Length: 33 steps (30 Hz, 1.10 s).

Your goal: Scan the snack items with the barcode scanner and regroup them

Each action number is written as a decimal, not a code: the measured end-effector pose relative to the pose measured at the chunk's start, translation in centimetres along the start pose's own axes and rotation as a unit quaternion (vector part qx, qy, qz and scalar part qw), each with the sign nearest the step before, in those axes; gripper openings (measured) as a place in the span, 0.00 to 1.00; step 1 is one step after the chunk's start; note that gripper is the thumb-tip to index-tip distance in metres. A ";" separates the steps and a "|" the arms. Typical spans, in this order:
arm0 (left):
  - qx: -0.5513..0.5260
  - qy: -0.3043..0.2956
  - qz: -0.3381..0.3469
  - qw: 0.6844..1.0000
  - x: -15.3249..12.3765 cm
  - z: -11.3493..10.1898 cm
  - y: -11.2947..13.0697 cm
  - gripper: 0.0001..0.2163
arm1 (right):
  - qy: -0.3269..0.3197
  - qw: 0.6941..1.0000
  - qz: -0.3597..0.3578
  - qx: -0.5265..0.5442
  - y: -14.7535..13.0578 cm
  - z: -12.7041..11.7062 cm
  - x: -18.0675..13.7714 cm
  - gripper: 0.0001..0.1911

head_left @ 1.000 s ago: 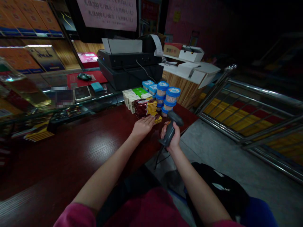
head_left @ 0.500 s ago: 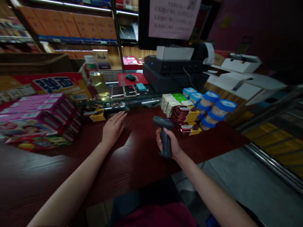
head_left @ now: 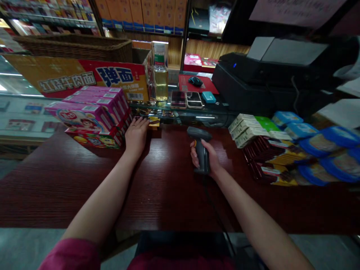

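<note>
My right hand (head_left: 206, 155) is wrapped round the handle of a dark grey barcode scanner (head_left: 203, 152), held above the middle of the counter, its cord hanging toward me. My left hand (head_left: 137, 137) lies palm down beside the stacked pink and red snack boxes (head_left: 95, 112). Its fingers stretch forward over small yellow snack packets (head_left: 154, 121), which they partly cover; whether they press on them I cannot tell. On the right are piled brown-and-yellow snack packets (head_left: 270, 157), small pale boxes (head_left: 247, 129) and blue-lidded tubs (head_left: 334, 150).
The dark red wooden counter (head_left: 168, 187) meets a glass ledge holding two phones (head_left: 194, 100), a turquoise case (head_left: 208, 97) and a bottle of yellow liquid (head_left: 161, 80). A cardboard carton (head_left: 112, 77) and wicker basket (head_left: 78, 47) stand at the left. A black printer-like machine (head_left: 253, 82) sits back right.
The view has swung left. My left hand has shifted left, from bare counter to the yellow packets by the pink boxes. My right hand still holds the scanner.
</note>
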<state>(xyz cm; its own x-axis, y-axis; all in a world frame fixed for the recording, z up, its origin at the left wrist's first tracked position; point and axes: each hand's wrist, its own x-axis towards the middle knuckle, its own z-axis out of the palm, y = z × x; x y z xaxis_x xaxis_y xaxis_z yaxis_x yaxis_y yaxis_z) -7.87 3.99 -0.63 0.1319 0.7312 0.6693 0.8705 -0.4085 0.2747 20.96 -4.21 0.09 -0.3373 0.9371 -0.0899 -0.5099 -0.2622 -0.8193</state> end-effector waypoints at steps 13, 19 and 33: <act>-0.340 -0.092 -0.290 0.890 -1.8 2.1 6.3 0.14 | -0.005 0.991 0.075 -0.108 1.0 2.1 -2.4 0.22; -0.351 -0.093 -0.324 0.874 -1.6 2.1 6.2 0.15 | -0.007 0.991 0.077 -0.111 1.9 2.2 -2.3 0.22; -0.354 -0.009 -0.240 0.904 -2.3 0.4 6.7 0.17 | 0.033 0.997 0.012 -0.070 1.0 1.4 -4.6 0.24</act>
<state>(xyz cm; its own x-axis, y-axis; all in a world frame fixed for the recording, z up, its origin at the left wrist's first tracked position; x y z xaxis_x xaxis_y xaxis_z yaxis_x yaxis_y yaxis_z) -2.09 -0.18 -0.59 -0.1681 0.9232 0.3457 0.3086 -0.2838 0.9079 20.93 -9.12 0.48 -0.2936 0.9450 -0.1443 -0.3857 -0.2552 -0.8866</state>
